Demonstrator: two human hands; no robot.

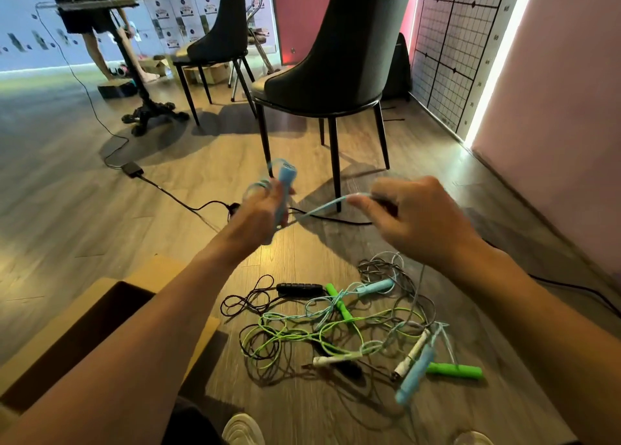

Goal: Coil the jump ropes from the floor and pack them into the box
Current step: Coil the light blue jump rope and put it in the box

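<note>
My left hand (265, 209) grips an upright light blue jump rope handle (286, 179) with loops of its blue cord around the fingers. My right hand (413, 216) pinches the same blue cord (322, 209), which stretches between both hands above the floor. Below them lies a tangle of jump ropes (336, 330): green handles (453, 370), a black handle (300, 289), white handles (411, 354) and further light blue handles (415, 377). An open cardboard box (111, 283) sits on the floor at lower left, partly under my left forearm.
Two dark chairs (336, 75) stand ahead on the wood floor. A black power cable with its adapter (132, 169) runs across the floor. A table pedestal (148, 112) and another person's legs are at far left. A pink wall (554, 108) bounds the right side.
</note>
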